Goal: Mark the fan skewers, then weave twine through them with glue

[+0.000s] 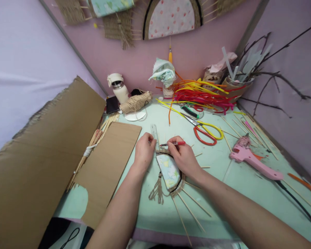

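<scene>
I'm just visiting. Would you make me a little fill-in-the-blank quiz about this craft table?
1. The red pen is in the person's ____ grip.
2. The left grip is at a straight measuring tool, a ____.
3. The scissors have one red handle and one ____ handle.
4. The glue gun is ____.

Missing words: right; ruler; yellow; pink.

My bare forearms (124,204) slant forward and inward, my left hand (143,151) lies with its fingers (148,137) curled, and my right hand (186,158), near but apart, holds thumb and fingers pinched.
</scene>
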